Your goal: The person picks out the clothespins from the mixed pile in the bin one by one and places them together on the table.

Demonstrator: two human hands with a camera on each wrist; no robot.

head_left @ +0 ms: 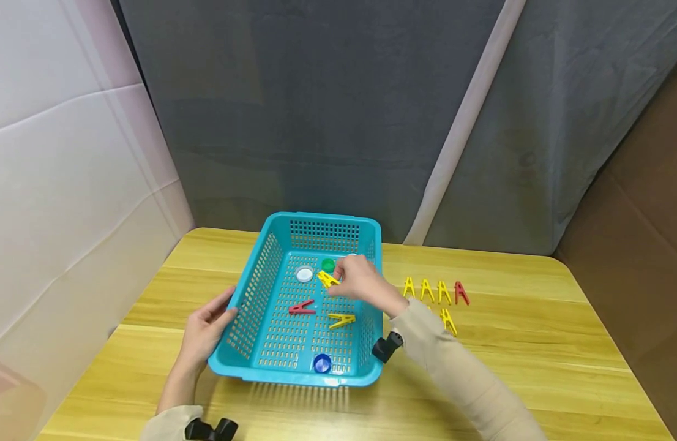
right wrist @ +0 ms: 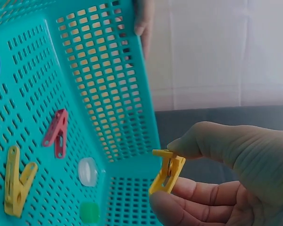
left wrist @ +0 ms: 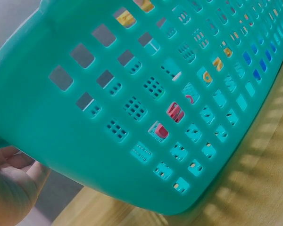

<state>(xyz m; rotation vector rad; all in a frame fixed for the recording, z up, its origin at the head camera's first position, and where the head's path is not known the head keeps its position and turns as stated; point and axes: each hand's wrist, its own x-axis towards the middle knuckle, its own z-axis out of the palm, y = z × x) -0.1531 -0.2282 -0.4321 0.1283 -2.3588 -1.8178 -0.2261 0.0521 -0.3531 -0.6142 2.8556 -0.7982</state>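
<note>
A teal plastic basket [head_left: 278, 375] with slotted walls is gripped at its left rim by my left hand [head_left: 203, 334], thumb over the edge. My right hand [head_left: 363, 283] pinches a yellow clothespin [right wrist: 168, 173] between thumb and fingers, above the inside of the basket. On the basket floor lie a red clothespin [head_left: 302, 307] and another yellow clothespin [head_left: 341, 320]. A white cap [head_left: 304, 274], a green cap [head_left: 328, 265] and a blue cap [head_left: 322, 363] are in there too. The right hand partly covers another white item near the far wall.
Right of the basket, several yellow clothespins [head_left: 426, 290] and a red clothespin [head_left: 462, 293] stand in a row on the wooden table [head_left: 537, 343]. Another yellow clothespin [head_left: 448, 321] is nearer, beside the right sleeve. A grey curtain [head_left: 316, 122] hangs behind the table.
</note>
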